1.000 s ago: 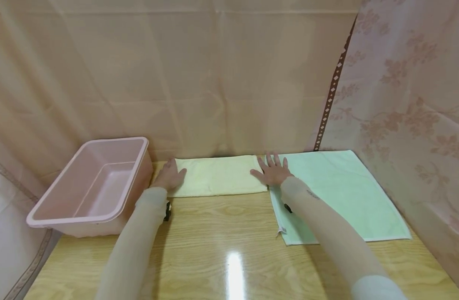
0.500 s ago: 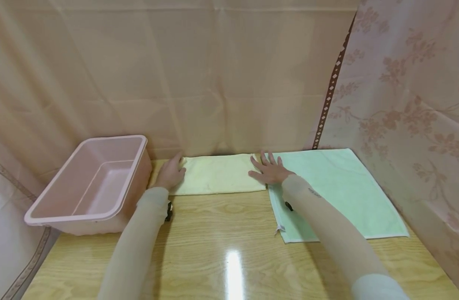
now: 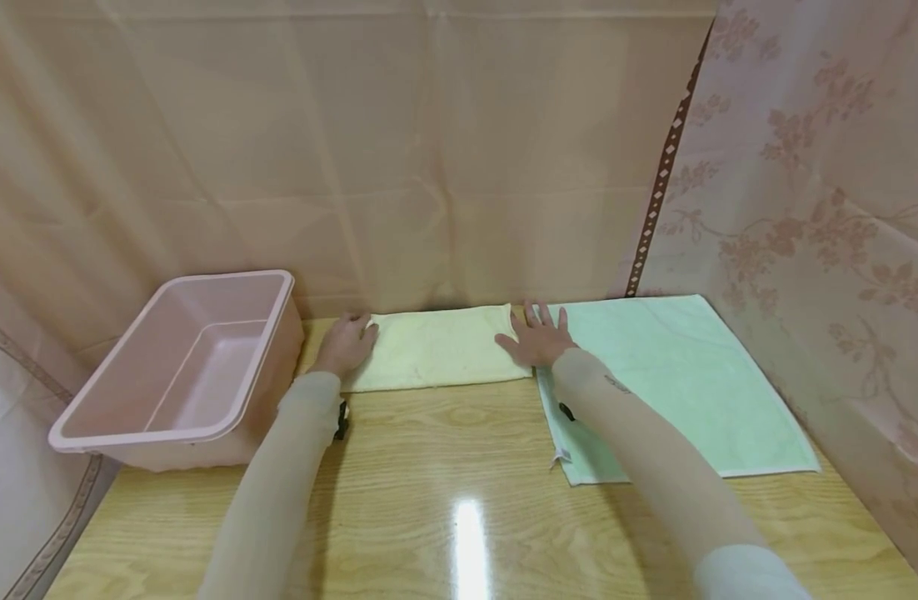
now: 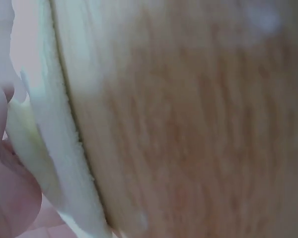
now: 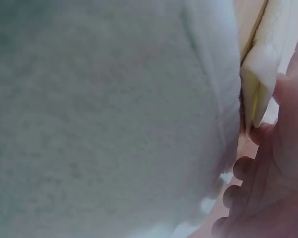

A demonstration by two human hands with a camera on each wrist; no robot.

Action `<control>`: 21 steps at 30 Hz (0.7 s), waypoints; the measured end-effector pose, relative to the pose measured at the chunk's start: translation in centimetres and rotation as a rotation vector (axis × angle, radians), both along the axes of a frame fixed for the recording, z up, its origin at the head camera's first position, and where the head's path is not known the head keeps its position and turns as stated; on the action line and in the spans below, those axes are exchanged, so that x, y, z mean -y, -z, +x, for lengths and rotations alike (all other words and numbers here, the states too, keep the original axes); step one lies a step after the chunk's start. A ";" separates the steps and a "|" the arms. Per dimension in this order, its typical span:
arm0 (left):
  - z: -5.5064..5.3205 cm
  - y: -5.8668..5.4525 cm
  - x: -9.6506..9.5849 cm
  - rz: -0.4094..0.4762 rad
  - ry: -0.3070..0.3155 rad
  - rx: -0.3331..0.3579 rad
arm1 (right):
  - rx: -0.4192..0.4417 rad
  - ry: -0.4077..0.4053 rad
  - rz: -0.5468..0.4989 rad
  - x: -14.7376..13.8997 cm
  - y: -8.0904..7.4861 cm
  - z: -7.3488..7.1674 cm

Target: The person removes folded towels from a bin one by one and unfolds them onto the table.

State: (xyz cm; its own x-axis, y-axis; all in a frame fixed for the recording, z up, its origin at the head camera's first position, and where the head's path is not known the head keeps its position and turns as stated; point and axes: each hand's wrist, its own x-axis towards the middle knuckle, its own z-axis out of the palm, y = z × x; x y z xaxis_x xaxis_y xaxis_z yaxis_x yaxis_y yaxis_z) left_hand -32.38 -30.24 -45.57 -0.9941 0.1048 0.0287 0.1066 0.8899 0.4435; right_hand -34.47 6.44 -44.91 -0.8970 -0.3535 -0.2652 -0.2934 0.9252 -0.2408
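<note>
In the head view, a folded pale yellow towel (image 3: 436,346) lies flat by the back curtain. My left hand (image 3: 345,343) is at its left end, fingers bent, holding the edge there. Folded layers of the yellow towel (image 4: 59,134) show beside the thumb and fingers in the left wrist view. My right hand (image 3: 537,340) rests at the opposite end with spread, fairly straight fingers, its thumb on the yellow towel. The right wrist view shows thumb and a fingertip touching the folded corner. Under the right forearm is a spread mint green towel (image 3: 669,383).
A pink plastic basin (image 3: 174,367) stands to the left, close to the left forearm. Beige curtain (image 3: 429,167) hangs behind the wooden table (image 3: 399,483), and a flowered curtain (image 3: 826,208) borders the right side. A small label (image 3: 561,456) sticks out from the green towel.
My left hand has bent its fingers more at the yellow towel's left end and shifted slightly right. The right hand stays at the right end; that end's upper corner has shifted slightly.
</note>
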 end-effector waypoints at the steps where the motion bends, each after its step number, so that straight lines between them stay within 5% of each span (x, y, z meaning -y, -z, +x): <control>1: 0.0 0.0 -0.1 0.007 0.011 0.017 | 0.000 0.004 -0.002 0.0 0.0 0.0; 12: -0.3 -1.1 0.5 0.102 0.247 0.275 | 0.035 0.044 -0.047 0.5 0.5 -1.2; 21: -0.4 -1.0 -0.7 -0.034 0.101 0.309 | 0.045 -0.113 -0.098 0.8 -0.1 -0.8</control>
State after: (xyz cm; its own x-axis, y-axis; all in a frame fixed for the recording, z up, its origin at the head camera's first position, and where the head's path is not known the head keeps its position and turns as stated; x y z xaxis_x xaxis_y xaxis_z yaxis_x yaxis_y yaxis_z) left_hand -32.73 -29.55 -44.55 -0.9397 0.1991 -0.2781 0.0601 0.8966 0.4388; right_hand -35.23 5.60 -44.85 -0.8377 -0.4782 -0.2637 -0.3815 0.8580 -0.3438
